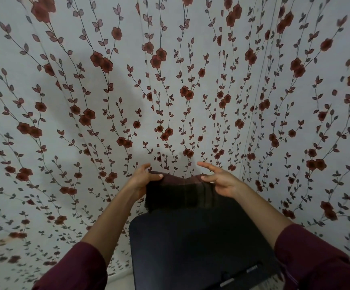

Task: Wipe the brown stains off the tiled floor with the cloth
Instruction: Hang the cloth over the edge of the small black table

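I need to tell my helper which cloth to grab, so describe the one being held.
In front of the floral curtain, above the black box, the left hand and right hand hold up the cloth by its top edge. It is dark brown, faintly striped, and plain, unlike the flowered curtain.

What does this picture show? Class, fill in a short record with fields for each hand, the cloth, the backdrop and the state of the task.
left hand: pinching the cloth's top edge
right hand: holding the other top corner, fingers spread
cloth: dark brown, held up above a black object
backdrop: floral curtain
task state: wiping not begun; floor barely in view
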